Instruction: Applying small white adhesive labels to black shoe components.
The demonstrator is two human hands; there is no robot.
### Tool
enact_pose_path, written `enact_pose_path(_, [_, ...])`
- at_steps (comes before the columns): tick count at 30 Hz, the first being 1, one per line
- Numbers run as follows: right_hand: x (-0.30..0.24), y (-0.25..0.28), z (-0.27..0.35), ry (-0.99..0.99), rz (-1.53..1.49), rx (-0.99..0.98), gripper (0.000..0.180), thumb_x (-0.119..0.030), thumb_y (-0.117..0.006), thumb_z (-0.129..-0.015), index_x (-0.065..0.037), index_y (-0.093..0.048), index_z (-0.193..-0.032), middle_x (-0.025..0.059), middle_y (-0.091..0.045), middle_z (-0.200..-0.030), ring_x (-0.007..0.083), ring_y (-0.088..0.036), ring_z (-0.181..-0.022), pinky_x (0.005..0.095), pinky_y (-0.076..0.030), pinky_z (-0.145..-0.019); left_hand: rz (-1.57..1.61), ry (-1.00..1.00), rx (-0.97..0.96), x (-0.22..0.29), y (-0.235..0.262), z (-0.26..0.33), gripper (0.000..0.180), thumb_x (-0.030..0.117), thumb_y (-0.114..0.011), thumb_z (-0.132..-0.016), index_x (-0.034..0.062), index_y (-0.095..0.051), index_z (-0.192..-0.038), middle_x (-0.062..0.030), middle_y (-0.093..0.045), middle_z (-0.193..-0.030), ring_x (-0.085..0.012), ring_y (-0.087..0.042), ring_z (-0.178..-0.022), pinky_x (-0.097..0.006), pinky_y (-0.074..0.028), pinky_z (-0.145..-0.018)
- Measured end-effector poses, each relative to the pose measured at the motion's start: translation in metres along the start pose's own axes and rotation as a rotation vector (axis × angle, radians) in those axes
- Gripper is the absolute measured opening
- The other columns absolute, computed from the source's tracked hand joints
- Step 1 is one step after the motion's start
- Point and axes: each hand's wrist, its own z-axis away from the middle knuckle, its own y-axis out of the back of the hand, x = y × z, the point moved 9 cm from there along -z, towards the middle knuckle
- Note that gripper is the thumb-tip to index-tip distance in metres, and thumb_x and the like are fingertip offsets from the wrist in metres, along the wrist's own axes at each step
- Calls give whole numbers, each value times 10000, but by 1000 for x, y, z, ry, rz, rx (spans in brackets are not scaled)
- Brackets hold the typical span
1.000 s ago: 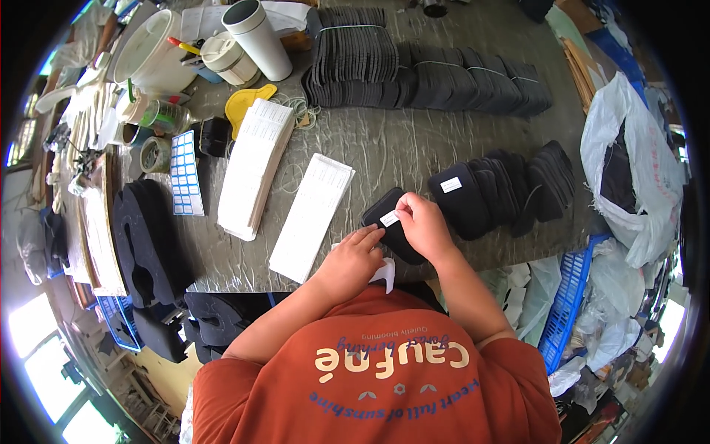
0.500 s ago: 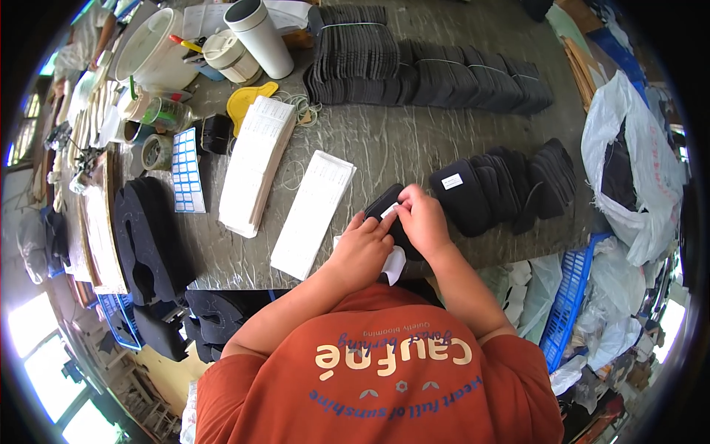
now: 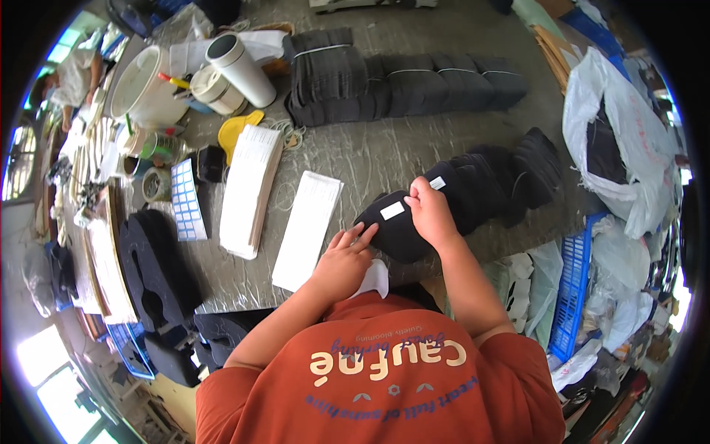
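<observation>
A black padded piece (image 3: 403,237) with a white label (image 3: 392,211) on it lies before me at the table's near side. My left hand (image 3: 344,263) rests with its fingers extended against the pad's left edge. My right hand (image 3: 433,214) is closed, thumb and fingers pinched at the pad's upper right edge. Behind it, to the right, sits a row of overlapping black pads (image 3: 481,181); the front one bears another white label (image 3: 438,183). A curled white paper (image 3: 376,280) sticks out beside my left wrist, partly hidden.
Left of my hands lie a white sheet stack (image 3: 307,229) and a thicker one (image 3: 251,192). Bundled black pads (image 3: 444,89) line the far side. A white tumbler (image 3: 240,66), a tub and jars stand far left. A plastic sack (image 3: 614,140) bounds the right.
Both hands have spread apart from the label, my left to the lower left. The labelled pad now lies flatter and shows more fully, near the row. The view has shifted slightly.
</observation>
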Motion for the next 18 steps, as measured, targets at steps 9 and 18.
enact_pose_path(9, [-42,61,62,126,17,154,524,-172,-784,-716,-4,-525,-1140,177,-592,-1061,368,-563,-967,416,-460,-856,461,191,51,1,25,-31,143,104,-579,-863,-23,-642,-884,-180,-621,-1128,-331,-573,-1042,-387,-468,-887])
enact_pose_path(18, [177,181,262,-577,331,898,280,-10,-511,-870,-43,-551,-1145,217,-643,-1006,395,-619,-946,426,-485,-801,-81,-400,-73,68,-17,-56,340,162,-608,-825,63,-582,-1149,-100,-562,-1229,-271,-440,-1255,-461,-323,-1061])
